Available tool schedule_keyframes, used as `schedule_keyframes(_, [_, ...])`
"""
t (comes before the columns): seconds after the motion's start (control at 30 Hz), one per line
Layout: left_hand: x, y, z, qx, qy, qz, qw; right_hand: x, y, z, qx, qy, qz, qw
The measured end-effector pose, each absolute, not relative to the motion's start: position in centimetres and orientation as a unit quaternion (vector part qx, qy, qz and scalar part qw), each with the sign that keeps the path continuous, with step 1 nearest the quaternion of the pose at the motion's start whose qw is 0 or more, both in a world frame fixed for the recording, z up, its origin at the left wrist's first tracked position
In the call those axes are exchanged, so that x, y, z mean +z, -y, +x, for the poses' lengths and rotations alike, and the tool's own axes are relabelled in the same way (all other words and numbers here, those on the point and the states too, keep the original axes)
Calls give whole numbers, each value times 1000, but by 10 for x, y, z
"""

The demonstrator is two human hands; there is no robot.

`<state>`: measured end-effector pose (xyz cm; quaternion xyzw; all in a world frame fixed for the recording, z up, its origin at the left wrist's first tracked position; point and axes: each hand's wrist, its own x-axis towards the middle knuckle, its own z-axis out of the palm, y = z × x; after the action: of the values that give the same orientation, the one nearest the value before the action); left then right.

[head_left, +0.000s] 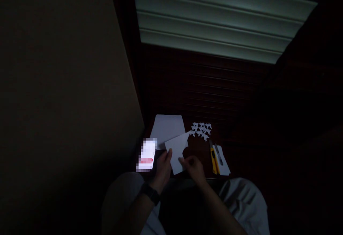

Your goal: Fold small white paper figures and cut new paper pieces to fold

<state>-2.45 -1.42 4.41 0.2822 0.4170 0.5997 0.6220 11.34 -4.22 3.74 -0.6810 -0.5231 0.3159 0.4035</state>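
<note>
The scene is very dark. My left hand [163, 169], with a dark watch on the wrist, pinches the left edge of a white sheet of paper [177, 149] that has a notch cut out of its right side. At the sheet's lower right edge my right hand [193, 167] has its fingers closed on the paper. The sheet hangs just above a small dark table [198, 149]. Behind it a second white sheet [167, 126] lies flat. Several small white paper cut-outs [200, 130] are spread on the table to the right.
A lit phone screen [147, 155] lies left of my left hand. A yellow utility knife [213, 160] and a pen [218, 153] rest on a white paper scrap at the right. A wall stands to the left, a louvered shutter [214, 27] behind. My knees are below.
</note>
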Motion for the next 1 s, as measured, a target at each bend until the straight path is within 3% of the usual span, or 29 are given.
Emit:
schedule_keyframes(0.3, [48, 14, -20, 580, -371, 250, 681, 42, 45, 116, 278, 526, -689, 414])
schedule_keyframes(0.5, [35, 2, -29, 622, -424, 226, 618, 59, 52, 205, 184, 479, -729, 454])
schedule_keyframes(0.7, [26, 2, -23, 580, -410, 239, 662, 52, 56, 316, 135, 396, -818, 395])
schedule_keyframes(1.0, [24, 8, -2, 482, -343, 242, 769, 36, 61, 327, 133, 419, -841, 315])
